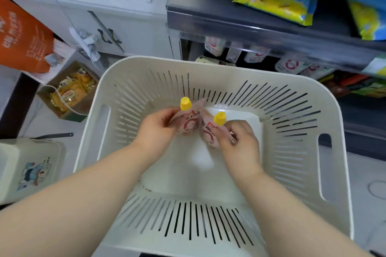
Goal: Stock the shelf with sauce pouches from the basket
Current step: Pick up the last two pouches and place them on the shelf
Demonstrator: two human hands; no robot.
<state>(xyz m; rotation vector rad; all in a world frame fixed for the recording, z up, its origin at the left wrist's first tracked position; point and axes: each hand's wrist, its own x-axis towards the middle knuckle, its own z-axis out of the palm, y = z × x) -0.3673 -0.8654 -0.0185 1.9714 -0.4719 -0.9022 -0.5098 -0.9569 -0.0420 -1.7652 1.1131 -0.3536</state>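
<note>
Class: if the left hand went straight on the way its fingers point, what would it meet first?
Likely the pink, yellow-capped sauce pouch in the right hand, just beside the matching pouch that the left hand grips; depth is unclear.

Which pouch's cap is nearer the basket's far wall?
The left pouch, held in the left hand: its yellow cap lies beyond the cap of the right pouch.

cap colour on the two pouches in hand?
Yellow caps on both pouches, head view.
</note>
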